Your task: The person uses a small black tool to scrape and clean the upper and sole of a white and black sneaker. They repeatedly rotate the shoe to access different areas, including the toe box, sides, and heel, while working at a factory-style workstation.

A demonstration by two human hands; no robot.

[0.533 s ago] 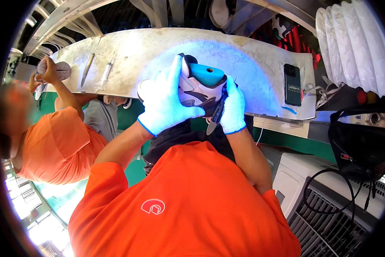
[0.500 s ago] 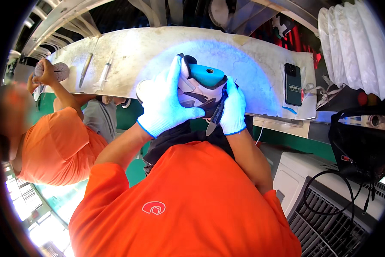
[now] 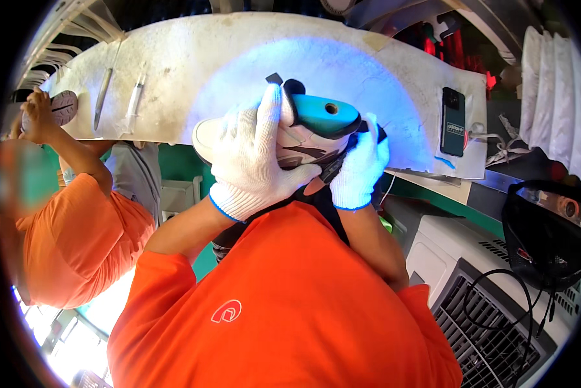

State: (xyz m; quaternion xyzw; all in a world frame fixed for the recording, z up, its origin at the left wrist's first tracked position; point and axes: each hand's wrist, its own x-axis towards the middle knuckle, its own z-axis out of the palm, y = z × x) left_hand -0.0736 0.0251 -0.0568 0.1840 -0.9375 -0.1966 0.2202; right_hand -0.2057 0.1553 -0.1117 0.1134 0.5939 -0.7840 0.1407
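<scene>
A white, grey and black sneaker (image 3: 297,137) is held just over the table's near edge, its toe pointing left. Out of its opening rises a teal shoe last (image 3: 323,116) with a round hole in its top. My left hand (image 3: 246,158), in a white knit glove, wraps the front and near side of the shoe, thumb along the side. My right hand (image 3: 360,169), gloved the same way, is closed at the heel end. From it a slim dark tool with a rounded tip (image 3: 317,185) slants down toward my left thumb; its other end is hidden.
Blue light falls on the pale worktable (image 3: 174,64). On it lie a pen-like tool (image 3: 103,97), a syringe (image 3: 135,102) and a dark phone (image 3: 453,121). At left a co-worker in orange (image 3: 87,239) holds another shoe (image 3: 61,108). A black bag (image 3: 539,239) hangs at right.
The view has shifted. The sneaker has turned slightly, with more of its toe showing at left. In my right hand the tool shows less of its length and slants more sideways.
</scene>
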